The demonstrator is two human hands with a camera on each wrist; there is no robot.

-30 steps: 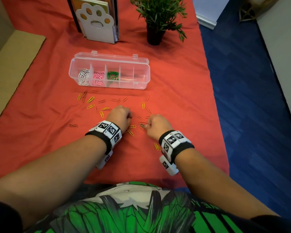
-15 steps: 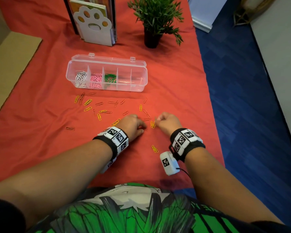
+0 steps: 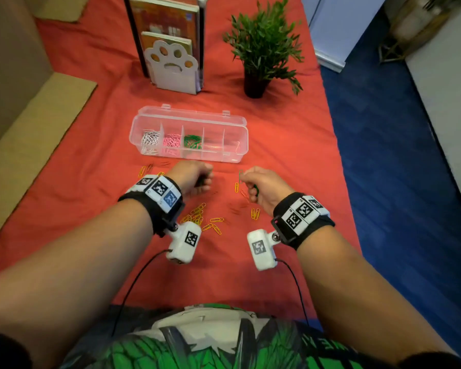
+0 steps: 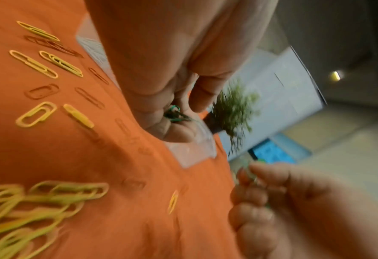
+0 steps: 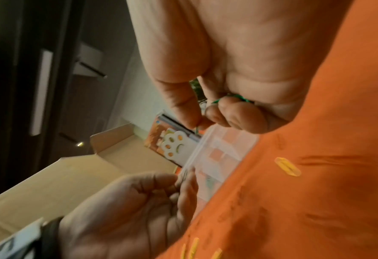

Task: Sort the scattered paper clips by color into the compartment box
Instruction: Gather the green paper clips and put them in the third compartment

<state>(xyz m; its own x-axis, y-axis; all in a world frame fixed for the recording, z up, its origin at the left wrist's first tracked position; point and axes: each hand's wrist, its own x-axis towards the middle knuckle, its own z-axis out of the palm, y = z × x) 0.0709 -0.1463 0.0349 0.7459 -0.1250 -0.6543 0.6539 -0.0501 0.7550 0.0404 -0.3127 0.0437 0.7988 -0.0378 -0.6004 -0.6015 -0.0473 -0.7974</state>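
Observation:
The clear compartment box point(image 3: 144, 121) lies open on the red cloth, with white, pink and green clips in its three left cells. My left hand point(image 3: 205, 179) hovers just in front of it, fingers curled round a few green paper clips point(image 4: 175, 114). To the right, my right hand point(image 3: 246, 179) pinches a green paper clip point(image 3: 240, 176) between thumb and forefinger, and more green wire point(image 5: 228, 97) shows under its curled fingers. Yellow clips point(image 3: 197, 217) lie scattered and heaped on the cloth below the hands; red clips point(image 4: 42, 91) barely stand out from the cloth.
A bookend with a white paw shape point(image 3: 172, 67) and books stands behind the box. A potted plant point(image 3: 261, 46) is at the back right. Cardboard point(image 3: 35, 123) lies along the left. The table's right edge point(image 3: 341, 182) drops to blue floor.
Both hands have lifted off the cloth and moved forward toward the box, each carrying green clips. The head view has moved in closer.

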